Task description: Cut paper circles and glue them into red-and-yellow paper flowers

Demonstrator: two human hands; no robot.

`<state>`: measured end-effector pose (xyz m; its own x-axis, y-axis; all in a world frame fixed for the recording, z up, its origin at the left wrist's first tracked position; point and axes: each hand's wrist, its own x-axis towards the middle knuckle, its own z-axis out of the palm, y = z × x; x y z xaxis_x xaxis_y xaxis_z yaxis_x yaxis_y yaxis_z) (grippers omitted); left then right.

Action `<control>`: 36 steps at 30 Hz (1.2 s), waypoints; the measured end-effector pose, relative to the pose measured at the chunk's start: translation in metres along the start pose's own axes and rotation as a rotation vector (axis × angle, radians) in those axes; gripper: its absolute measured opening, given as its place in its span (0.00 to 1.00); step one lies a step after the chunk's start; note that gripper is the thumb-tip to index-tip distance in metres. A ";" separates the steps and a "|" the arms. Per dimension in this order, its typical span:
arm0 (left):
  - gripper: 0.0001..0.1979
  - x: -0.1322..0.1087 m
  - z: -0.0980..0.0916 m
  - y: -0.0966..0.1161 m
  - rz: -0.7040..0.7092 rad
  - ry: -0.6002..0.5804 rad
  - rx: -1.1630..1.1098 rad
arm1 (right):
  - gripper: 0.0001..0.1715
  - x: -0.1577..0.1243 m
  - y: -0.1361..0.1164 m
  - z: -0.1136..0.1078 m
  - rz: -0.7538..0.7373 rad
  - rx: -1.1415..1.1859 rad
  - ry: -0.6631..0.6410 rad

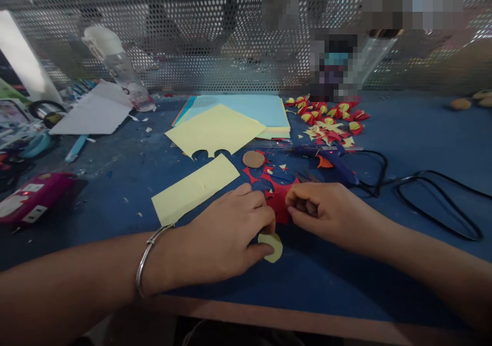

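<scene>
My left hand (223, 233) is low over the blue table, fingers curled, with a silver bangle on the wrist. Its thumb and forefinger are on a small pale yellow paper circle (274, 241). Across from it, my right hand (330, 207) is closed, its fingertips at the edge of a piece of red paper (279, 202). Cut red scraps lie just beyond, beside a round tan disc (253, 159). A yellow paper strip (196, 189) lies left of my left hand, partly under it. Behind is a yellow sheet (219, 130) with round notches cut out.
A blue glue gun (334, 161) with a black cord (438, 202) lies right. Red-and-yellow paper petals (330, 113) are heaped behind it. Coloured sheets (246, 107) are stacked at the back. Left are a bottle (123, 69) and a magenta power strip (36, 197). Perforated metal (215, 43) stands behind.
</scene>
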<state>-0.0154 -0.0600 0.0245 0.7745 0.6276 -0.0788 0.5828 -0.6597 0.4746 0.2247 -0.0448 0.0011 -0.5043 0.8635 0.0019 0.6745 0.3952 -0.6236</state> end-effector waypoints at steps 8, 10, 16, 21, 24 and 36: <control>0.08 0.000 -0.004 0.006 -0.050 -0.037 0.040 | 0.06 0.000 -0.002 0.000 -0.020 0.008 0.018; 0.05 0.000 -0.004 0.006 -0.045 -0.035 0.012 | 0.06 -0.001 -0.002 0.000 -0.023 0.007 0.024; 0.01 -0.001 0.001 0.004 0.038 0.043 -0.080 | 0.06 -0.001 0.002 0.002 -0.034 -0.017 0.040; 0.03 0.001 0.003 0.003 -0.021 0.193 -0.429 | 0.09 -0.002 0.005 0.003 -0.037 -0.026 0.034; 0.10 0.007 0.002 -0.002 -0.156 0.279 -0.799 | 0.09 -0.003 0.002 0.000 -0.041 -0.039 0.070; 0.10 0.021 0.003 -0.010 -0.353 0.400 -1.359 | 0.13 -0.015 -0.008 0.004 -0.361 -0.333 0.425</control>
<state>-0.0049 -0.0415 0.0152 0.3923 0.8912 -0.2278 -0.1283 0.2983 0.9458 0.2247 -0.0623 0.0028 -0.5192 0.6798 0.5180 0.6683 0.7007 -0.2498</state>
